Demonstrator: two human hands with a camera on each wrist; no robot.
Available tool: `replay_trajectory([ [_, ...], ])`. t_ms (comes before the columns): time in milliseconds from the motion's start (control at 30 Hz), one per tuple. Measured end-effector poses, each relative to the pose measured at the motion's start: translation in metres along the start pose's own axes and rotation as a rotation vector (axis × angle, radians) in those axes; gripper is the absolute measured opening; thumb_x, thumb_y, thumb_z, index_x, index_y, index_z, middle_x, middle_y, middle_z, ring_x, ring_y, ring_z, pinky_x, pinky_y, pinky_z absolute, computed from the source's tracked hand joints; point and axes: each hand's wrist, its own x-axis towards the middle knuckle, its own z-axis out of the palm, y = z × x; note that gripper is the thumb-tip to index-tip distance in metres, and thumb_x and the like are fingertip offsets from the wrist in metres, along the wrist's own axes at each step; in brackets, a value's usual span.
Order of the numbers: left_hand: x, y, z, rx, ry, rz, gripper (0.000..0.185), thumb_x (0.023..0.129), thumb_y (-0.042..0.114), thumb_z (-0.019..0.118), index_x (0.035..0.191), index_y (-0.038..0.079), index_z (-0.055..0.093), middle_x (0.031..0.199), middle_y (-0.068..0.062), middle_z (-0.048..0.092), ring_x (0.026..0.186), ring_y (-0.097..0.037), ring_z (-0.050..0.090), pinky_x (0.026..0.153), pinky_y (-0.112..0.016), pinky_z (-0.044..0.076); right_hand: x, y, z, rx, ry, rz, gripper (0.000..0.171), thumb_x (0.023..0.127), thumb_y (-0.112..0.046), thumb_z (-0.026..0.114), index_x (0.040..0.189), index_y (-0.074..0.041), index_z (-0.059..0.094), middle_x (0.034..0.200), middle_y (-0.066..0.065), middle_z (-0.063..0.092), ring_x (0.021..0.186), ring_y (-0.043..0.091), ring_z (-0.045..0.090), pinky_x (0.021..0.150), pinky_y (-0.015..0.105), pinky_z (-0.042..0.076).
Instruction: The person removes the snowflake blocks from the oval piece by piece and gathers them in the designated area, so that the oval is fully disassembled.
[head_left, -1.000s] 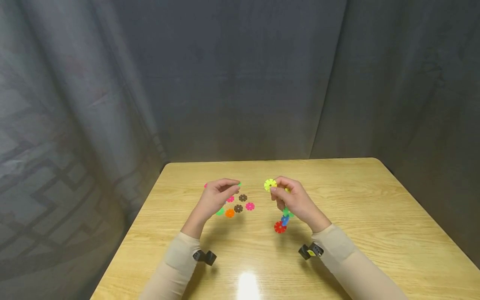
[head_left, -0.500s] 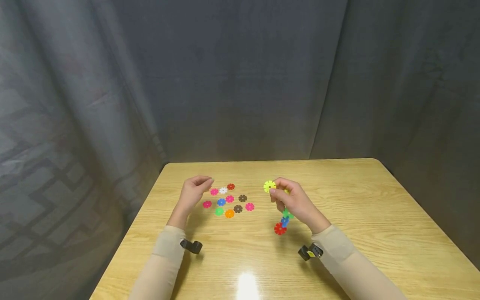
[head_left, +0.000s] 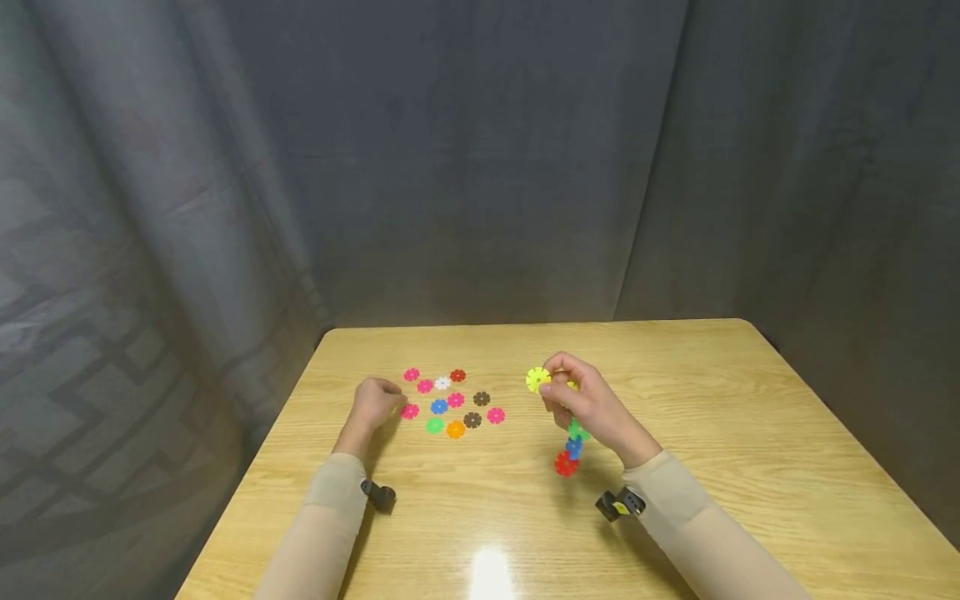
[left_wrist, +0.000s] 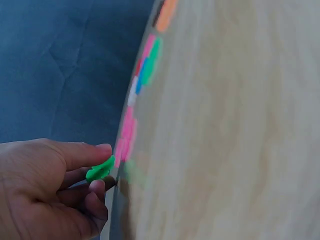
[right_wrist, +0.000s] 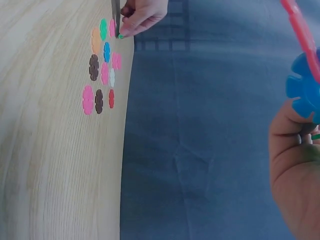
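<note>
My left hand point(head_left: 372, 403) is low over the table at the left edge of the loose discs, beside a pink disc point(head_left: 410, 412). Its thumb and fingers pinch a green notched plastic disc point(left_wrist: 100, 170), seen in the left wrist view. Raised on the right, my right hand point(head_left: 588, 402) pinches a yellow notched disc point(head_left: 537, 380) between thumb and fingers. Joined discs hang below that hand: green point(head_left: 577, 431), blue point(head_left: 573, 447) and red point(head_left: 567, 464) at the bottom. The fingers cover part of this chain. In the right wrist view, a blue disc point(right_wrist: 304, 87) shows close up.
Loose notched discs lie flat at the table's centre-left, among them orange point(head_left: 456, 430), white point(head_left: 442, 383), brown point(head_left: 472, 420) and green point(head_left: 435, 426). The wooden table point(head_left: 712, 467) ends at a grey curtain point(head_left: 480, 167) behind and on both sides.
My left hand has moved left and then down towards the table with the green disc, uncovering the loose discs. My right hand stays nearly in place while the hanging chain shifts slightly.
</note>
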Motion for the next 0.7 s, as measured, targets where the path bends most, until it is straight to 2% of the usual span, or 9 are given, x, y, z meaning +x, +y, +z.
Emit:
replay_trajectory([
  [200, 0.0, -0.005, -0.001, 0.019, -0.012, -0.03, 0.023, 0.087, 0.011, 0.071, 0.104, -0.006, 0.069, 0.109, -0.022, 0.066, 0.107, -0.039, 0.059, 0.087, -0.049, 0.05, 0.0, 0.0, -0.001, 0.003, 0.009, -0.001, 0.019, 0.098, -0.011, 0.056, 0.096, 0.0, 0.04, 0.063, 0.018, 0.046, 0.047, 0.023, 0.038, 0.042, 0.026, 0.036],
  [433, -0.006, 0.004, -0.001, 0.034, -0.033, -0.034, 0.029, 0.092, 0.014, 0.066, 0.113, -0.006, 0.065, 0.115, -0.023, 0.064, 0.1, -0.034, 0.061, 0.083, -0.045, 0.052, 0.0, -0.002, 0.0, 0.027, 0.014, -0.005, 0.023, 0.097, -0.012, 0.058, 0.093, -0.002, 0.037, 0.061, 0.018, 0.042, 0.047, 0.025, 0.034, 0.043, 0.027, 0.033],
  [533, -0.011, 0.019, -0.002, 0.038, -0.005, 0.027, 0.028, 0.094, 0.014, 0.064, 0.114, -0.005, 0.066, 0.115, -0.021, 0.065, 0.09, -0.027, 0.062, 0.08, -0.041, 0.053, 0.0, -0.002, 0.0, 0.03, 0.021, -0.004, 0.024, 0.097, -0.011, 0.058, 0.092, -0.002, 0.037, 0.062, 0.017, 0.043, 0.047, 0.024, 0.034, 0.043, 0.026, 0.032],
  [700, -0.026, 0.061, -0.004, -0.05, 0.003, 0.159, 0.025, 0.094, 0.016, 0.065, 0.113, 0.0, 0.068, 0.103, -0.015, 0.068, 0.062, -0.019, 0.057, 0.058, -0.034, 0.05, -0.001, -0.001, 0.0, 0.032, 0.03, 0.003, 0.024, 0.097, -0.011, 0.057, 0.09, -0.002, 0.037, 0.064, 0.013, 0.045, 0.048, 0.02, 0.035, 0.045, 0.026, 0.031],
])
